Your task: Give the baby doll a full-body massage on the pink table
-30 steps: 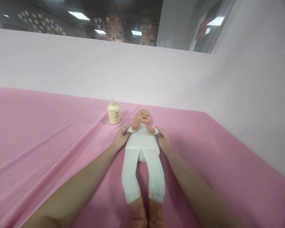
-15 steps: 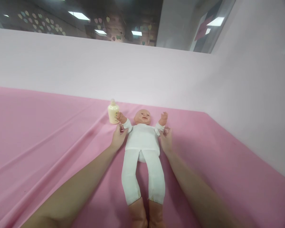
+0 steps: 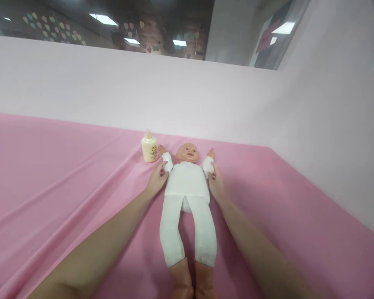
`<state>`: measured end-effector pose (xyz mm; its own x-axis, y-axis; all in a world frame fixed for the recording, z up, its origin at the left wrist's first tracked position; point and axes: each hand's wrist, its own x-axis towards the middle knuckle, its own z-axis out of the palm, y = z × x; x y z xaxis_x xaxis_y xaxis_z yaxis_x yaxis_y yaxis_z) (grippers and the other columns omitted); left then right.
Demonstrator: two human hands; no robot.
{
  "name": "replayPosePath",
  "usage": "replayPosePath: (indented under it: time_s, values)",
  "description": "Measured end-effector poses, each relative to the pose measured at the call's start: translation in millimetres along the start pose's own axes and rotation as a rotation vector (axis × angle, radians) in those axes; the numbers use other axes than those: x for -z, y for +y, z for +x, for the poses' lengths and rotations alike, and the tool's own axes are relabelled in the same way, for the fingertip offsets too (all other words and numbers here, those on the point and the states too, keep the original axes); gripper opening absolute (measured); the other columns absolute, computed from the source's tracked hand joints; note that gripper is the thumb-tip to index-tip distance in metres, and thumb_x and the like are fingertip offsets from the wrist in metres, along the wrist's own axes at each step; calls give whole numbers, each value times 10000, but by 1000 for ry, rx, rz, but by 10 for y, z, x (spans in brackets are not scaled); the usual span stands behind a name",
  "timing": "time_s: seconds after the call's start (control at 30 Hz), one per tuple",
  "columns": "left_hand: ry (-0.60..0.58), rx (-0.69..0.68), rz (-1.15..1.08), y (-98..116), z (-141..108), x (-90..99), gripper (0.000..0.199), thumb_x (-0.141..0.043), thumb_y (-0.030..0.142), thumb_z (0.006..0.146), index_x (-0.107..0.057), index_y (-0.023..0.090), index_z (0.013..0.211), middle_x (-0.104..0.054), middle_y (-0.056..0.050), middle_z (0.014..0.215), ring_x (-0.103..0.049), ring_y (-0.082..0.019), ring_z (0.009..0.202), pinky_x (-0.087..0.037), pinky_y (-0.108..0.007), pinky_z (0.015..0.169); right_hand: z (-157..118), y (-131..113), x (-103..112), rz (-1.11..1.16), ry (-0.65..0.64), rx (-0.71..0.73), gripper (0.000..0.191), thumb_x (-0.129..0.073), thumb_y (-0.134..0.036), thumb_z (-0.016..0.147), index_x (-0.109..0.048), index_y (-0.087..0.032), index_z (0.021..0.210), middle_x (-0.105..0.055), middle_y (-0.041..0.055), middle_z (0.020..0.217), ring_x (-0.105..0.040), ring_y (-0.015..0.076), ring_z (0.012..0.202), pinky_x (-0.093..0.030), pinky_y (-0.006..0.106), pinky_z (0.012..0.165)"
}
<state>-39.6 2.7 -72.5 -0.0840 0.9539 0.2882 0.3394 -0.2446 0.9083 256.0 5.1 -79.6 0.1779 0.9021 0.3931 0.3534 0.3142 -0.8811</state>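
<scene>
On its back lies a baby doll (image 3: 188, 179) with a bald plastic head and a white cloth body. Its feet point toward me, and both its arms are bent upward beside the head. My left hand (image 3: 157, 177) has its fingers round the white upper part of the doll's arm on the left. On the other side, my right hand (image 3: 216, 180) grips the doll's right-side arm in the same way; some fingertips are hidden behind it. A pale yellow pump bottle (image 3: 149, 149) stands upright just beyond my left hand, close to the doll's small hand.
A pink cloth (image 3: 90, 178) with long creases on the left covers the surface under the doll. White walls (image 3: 127, 91) rise behind and on the right. Above the back wall is a window (image 3: 162, 31) with ceiling lights and heart shapes showing in it.
The doll's arms have shifted: its hand on the left has swung away from the bottle, baring the label. My fingers have moved from pinching near the sleeves to wrapping round the arms.
</scene>
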Motion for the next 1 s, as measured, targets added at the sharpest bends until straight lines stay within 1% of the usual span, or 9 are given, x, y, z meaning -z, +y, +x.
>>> replayPosePath:
  time_s: [0.1, 0.23, 0.4, 0.5, 0.6, 0.73, 0.87, 0.9, 1.0]
  values:
    - [-28, -23, 46, 7, -4, 2, 618, -618, 299, 860, -503, 284, 1468, -573, -81, 1431, -597, -242, 1186, -470, -399, 1035, 6, 22, -4, -45, -29, 13, 569, -460, -391, 935, -478, -263, 1489, -498, 82, 1533, -520, 271, 1344, -431, 474, 1115]
    - [-89, -90, 144, 28, -6, 18, 624, -569, 311, 891, -470, 259, 1504, -589, -71, 1437, -588, -270, 1232, -442, -412, 1068, 3, 9, -6, -121, -48, -46, 587, -412, -395, 951, -484, -200, 1500, -491, 119, 1534, -439, 282, 1430, -331, 490, 1202]
    - [-155, -59, 348, 16, 22, 73, 660, -516, 361, 913, -407, 210, 1546, -669, -117, 1298, -636, -316, 1129, -455, -445, 992, 6, -34, -7, -179, -49, -92, 617, -404, -400, 942, -476, -176, 1512, -486, 123, 1546, -440, 300, 1437, -319, 498, 1212]
    - [-159, -51, 404, -1, 45, 89, 668, -510, 395, 911, -409, 201, 1542, -712, -117, 1166, -664, -311, 1030, -469, -430, 931, 3, -73, -2, -176, -68, -111, 630, -410, -400, 935, -462, -184, 1524, -493, 110, 1544, -460, 299, 1429, -331, 490, 1209]
    - [-155, -61, 425, -20, 59, 88, 662, -500, 400, 910, -415, 201, 1536, -716, -112, 1142, -664, -306, 1028, -471, -426, 926, -5, -115, 5, -152, -74, -135, 633, -412, -391, 929, -455, -195, 1530, -470, 92, 1564, -449, 287, 1443, -325, 476, 1219]
    - [-146, -58, 358, -62, 65, 82, 695, -533, 386, 893, -391, 218, 1552, -680, -111, 1269, -630, -317, 1166, -449, -459, 1023, -17, -157, 13, -135, -90, -170, 659, -419, -387, 922, -417, -197, 1552, -415, 70, 1601, -393, 273, 1485, -293, 463, 1244]
    - [-136, -58, 153, -85, 63, 69, 732, -604, 373, 858, -379, 274, 1547, -582, -69, 1450, -596, -288, 1266, -438, -444, 1097, -20, -144, 9, -61, -95, -177, 679, -435, -374, 913, -376, -222, 1572, -377, 36, 1624, -356, 244, 1508, -273, 441, 1260]
    - [-138, -61, 95, -81, 62, 65, 764, -617, 374, 855, -342, 284, 1561, -558, -64, 1481, -592, -277, 1279, -439, -438, 1105, -19, -132, 6, -44, -100, -181, 683, -439, -373, 912, -368, -228, 1576, -376, 34, 1625, -355, 243, 1509, -277, 446, 1259]
    - [-138, -68, -44, -59, 62, 58, 919, -655, 364, 849, -155, 301, 1616, -530, -79, 1514, -564, -253, 1325, -432, -433, 1127, -10, -86, -11, -2, -110, -168, 696, -459, -381, 908, -357, -231, 1579, -369, 34, 1629, -355, 250, 1508, -280, 458, 1258]
